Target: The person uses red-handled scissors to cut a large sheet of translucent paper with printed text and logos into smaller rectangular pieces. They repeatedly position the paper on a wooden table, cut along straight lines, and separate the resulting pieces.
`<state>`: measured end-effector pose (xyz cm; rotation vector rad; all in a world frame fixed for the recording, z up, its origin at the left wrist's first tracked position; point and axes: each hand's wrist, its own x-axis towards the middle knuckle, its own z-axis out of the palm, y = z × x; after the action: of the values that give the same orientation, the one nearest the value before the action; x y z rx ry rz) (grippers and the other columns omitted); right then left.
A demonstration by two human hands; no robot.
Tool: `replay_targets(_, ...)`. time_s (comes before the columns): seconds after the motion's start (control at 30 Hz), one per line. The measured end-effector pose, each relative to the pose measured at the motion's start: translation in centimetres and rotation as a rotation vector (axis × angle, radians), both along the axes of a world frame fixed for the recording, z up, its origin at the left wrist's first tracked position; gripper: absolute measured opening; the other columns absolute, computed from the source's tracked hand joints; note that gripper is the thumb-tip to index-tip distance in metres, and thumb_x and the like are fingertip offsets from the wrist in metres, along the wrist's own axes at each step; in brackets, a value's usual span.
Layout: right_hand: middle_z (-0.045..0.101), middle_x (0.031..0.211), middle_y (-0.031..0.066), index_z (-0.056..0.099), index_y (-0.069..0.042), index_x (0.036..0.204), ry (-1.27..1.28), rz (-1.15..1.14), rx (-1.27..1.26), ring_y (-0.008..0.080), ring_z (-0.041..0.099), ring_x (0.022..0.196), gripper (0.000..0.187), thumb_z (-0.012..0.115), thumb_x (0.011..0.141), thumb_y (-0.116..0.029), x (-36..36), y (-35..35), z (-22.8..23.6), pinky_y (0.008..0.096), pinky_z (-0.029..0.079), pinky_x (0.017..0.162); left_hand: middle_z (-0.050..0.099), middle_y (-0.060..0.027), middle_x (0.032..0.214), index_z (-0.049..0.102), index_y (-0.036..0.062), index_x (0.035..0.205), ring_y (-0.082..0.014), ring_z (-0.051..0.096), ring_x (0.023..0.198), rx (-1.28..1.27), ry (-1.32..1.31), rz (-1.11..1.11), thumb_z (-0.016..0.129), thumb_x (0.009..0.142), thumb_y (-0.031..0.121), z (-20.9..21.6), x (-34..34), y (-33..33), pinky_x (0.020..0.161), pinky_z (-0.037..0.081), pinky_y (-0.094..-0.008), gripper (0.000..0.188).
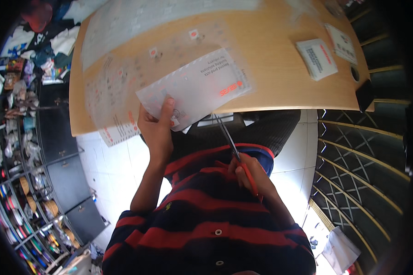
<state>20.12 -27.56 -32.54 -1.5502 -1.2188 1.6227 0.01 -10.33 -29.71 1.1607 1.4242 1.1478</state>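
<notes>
While the left hand [158, 128] pinches the lower left part of a translucent printed piece [192, 87], thumb on top and fingers mostly hidden beneath, the right hand [251, 173] is curled around the orange handles of the scissors [228, 138], whose blades point toward the piece's lower edge; whether they touch it I cannot tell. The piece slants over the near edge of the wooden table [270, 55], partly beyond it. Underneath, larger translucent printed sheets [124, 98] cover the table's left side, one corner hanging past the edge. Well to the right lies a small stack of printed pieces [315, 59]. Farther out, crowded shelves [23, 169] stand left, a folding metal gate [353, 160] right
</notes>
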Motion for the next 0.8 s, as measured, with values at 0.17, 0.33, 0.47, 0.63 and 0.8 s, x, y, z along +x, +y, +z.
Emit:
replay_targets(0.17, 0.061, 0.067, 0.0137, 0.057, -0.001, 0.09, 0.028, -0.035, -0.082, 0.0293, 0.063, 0.061, 0.01, 0.058, 0.089, -0.011, -0.7, 1.5, -1.1, 0.0376, 0.05, 0.061, 0.07, -0.008, 0.097, 0.059, -0.0007, 0.114, -0.01, 0.065, 0.078, -0.083, -0.108, 0.077, 0.072, 0.09, 0.019, -0.7, 0.4, -2.6, 0.057, 0.049, -0.0205, 0.033)
replay_targets(0.33, 0.059, 0.063, 0.0128, 0.057, 0.0, 0.085, 0.042, -0.063, -0.141, 0.0245, 0.062, 0.057, 0.01, 0.058, 0.088, -0.01, -0.8, 2.5, -0.4, 0.0345, 0.049, 0.058, 0.07, -0.0082, 0.095, 0.06, -0.0022, 0.113, -0.0087, 0.064, 0.076, -0.114, 0.018, 0.087, 0.073, 0.09, 0.021, -1.3, 0.3, -3.3, 0.056, 0.047, -0.0205, 0.035)
replay_targets(0.47, 0.059, 0.064, 0.0083, 0.056, 0.002, 0.081, 0.022, -0.054, 0.017, 0.0108, 0.053, 0.043, 0.031, 0.038, 0.096, -0.02, -0.8, 2.2, -0.8, 0.0255, 0.042, 0.042, 0.07, -0.0081, 0.095, 0.06, -0.0026, 0.111, -0.0088, 0.064, 0.076, -0.122, -0.035, 0.082, 0.073, 0.09, 0.02, -2.1, -0.1, -3.7, 0.055, 0.046, -0.0206, 0.034)
replay_targets(0.63, 0.06, 0.063, 0.0084, 0.057, 0.003, 0.079, 0.047, -0.065, 0.108, 0.0107, 0.052, 0.04, 0.039, 0.042, 0.099, -0.027, -0.6, 2.0, -1.7, 0.0257, 0.041, 0.039, 0.067, -0.0113, 0.095, 0.056, -0.0044, 0.113, -0.0159, 0.068, 0.08, -0.154, -0.14, 0.048, 0.065, 0.093, 0.009, -1.4, 0.3, -3.6, 0.063, 0.063, -0.031, 0.026)
replay_targets(0.8, 0.057, 0.055, 0.0097, 0.06, 0.002, 0.076, 0.048, -0.089, -0.02, 0.0189, 0.054, 0.042, 0.027, 0.058, 0.091, -0.021, -0.4, 1.6, -2.2, 0.0314, 0.042, 0.044, 0.067, -0.0121, 0.095, 0.056, -0.0037, 0.112, -0.0151, 0.068, 0.077, -0.15, -0.128, 0.027, 0.066, 0.093, 0.011, -1.6, 0.0, -3.5, 0.058, 0.062, -0.0293, 0.026)
